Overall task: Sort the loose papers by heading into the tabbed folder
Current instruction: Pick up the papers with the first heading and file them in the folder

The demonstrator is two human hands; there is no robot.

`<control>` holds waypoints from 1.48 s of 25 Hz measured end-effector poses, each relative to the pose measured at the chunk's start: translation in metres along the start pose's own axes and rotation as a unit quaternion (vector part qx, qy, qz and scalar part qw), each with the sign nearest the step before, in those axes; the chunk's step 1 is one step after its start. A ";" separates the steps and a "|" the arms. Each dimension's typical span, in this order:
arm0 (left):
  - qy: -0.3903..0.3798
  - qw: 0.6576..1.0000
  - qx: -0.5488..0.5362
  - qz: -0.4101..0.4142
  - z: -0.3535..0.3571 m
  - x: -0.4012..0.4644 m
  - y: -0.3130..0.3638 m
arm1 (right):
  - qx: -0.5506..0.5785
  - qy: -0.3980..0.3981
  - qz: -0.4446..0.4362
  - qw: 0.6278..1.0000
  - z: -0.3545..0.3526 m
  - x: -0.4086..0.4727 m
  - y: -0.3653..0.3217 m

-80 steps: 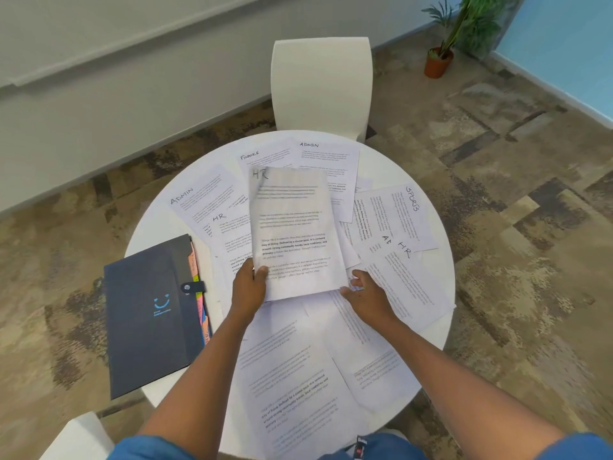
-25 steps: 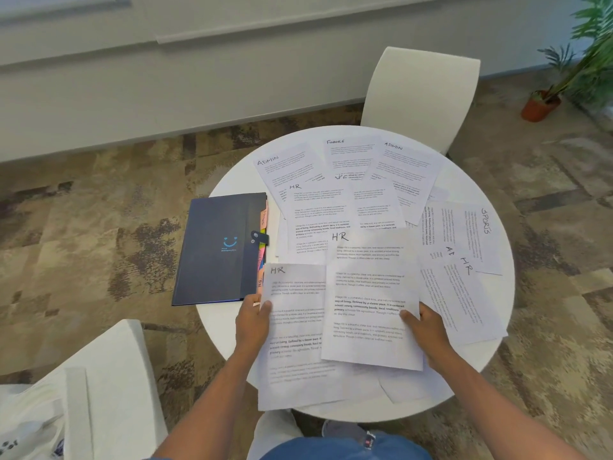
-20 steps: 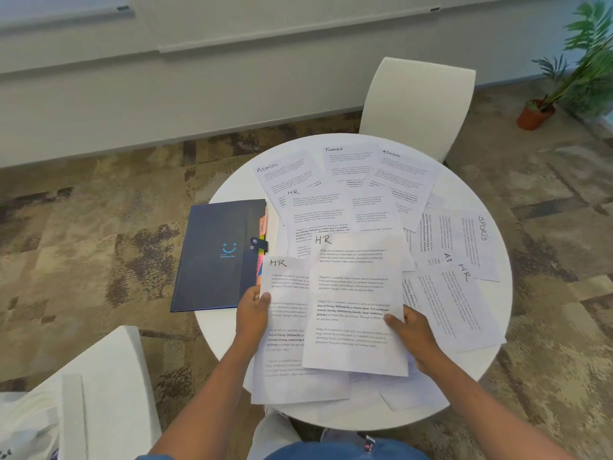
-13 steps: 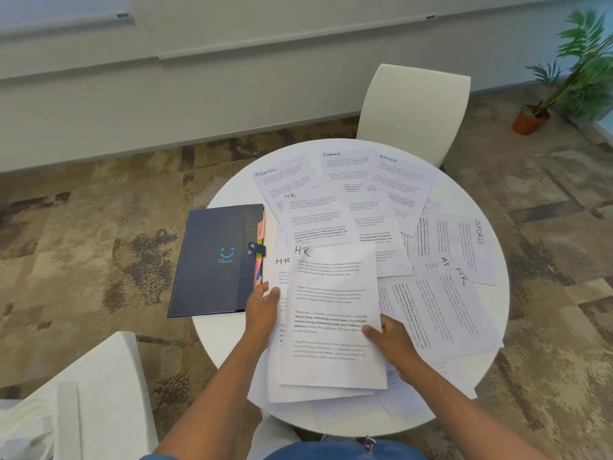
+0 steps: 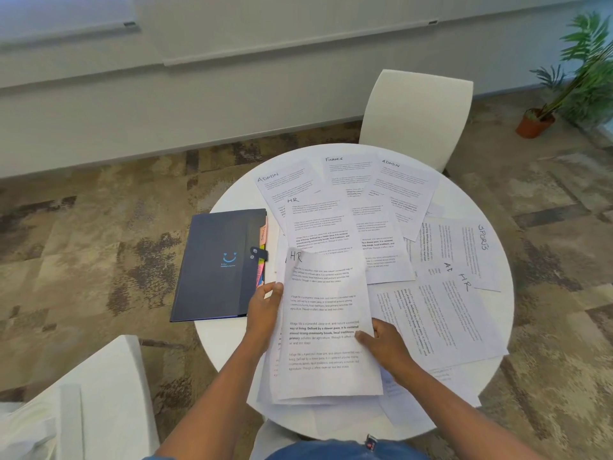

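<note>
Loose papers (image 5: 391,227) crowd the table (image 5: 232,200), bare strip behind folder (image 5: 215,263)

Patterned carpet (image 5: 99,247), white wall (image 5: 232,104), white chair (image 5: 416,117), potted plant (image 5: 564,84).

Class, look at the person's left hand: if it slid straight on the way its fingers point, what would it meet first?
Probably the loose HR sheet beyond the held stack; the left hand points up-right, though depth is unclear.

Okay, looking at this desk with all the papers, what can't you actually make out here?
Head view only:
- Sheets under the held HR page: headings covered by it.
- Folder tabs: lettering too small.
- Printed paragraphs on the far ADMIN sheet: too small.
- Sheet under the right hand: hidden by the hand.
</note>
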State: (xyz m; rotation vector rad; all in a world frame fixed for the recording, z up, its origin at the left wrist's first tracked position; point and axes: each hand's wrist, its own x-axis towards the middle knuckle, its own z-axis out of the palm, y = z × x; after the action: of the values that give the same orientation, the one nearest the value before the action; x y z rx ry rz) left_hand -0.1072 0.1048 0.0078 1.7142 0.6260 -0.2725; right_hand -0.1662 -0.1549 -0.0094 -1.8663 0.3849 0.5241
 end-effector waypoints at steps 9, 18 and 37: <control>-0.035 0.999 -0.020 0.004 0.001 -0.001 -0.006 | 0.035 -0.028 0.007 0.999 0.000 -0.003 -0.002; -0.046 0.992 -0.089 0.072 -0.016 -0.028 0.041 | 0.086 -0.038 -0.015 0.995 -0.018 0.011 -0.025; -0.111 0.959 -0.161 0.205 -0.004 -0.039 0.105 | 0.058 0.122 -0.145 0.980 -0.054 0.019 -0.103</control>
State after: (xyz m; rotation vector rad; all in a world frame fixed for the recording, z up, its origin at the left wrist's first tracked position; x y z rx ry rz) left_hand -0.0831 0.0859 0.1156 1.4310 0.1284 -0.0609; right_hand -0.0888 -0.1708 0.0787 -1.8369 0.2895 0.0738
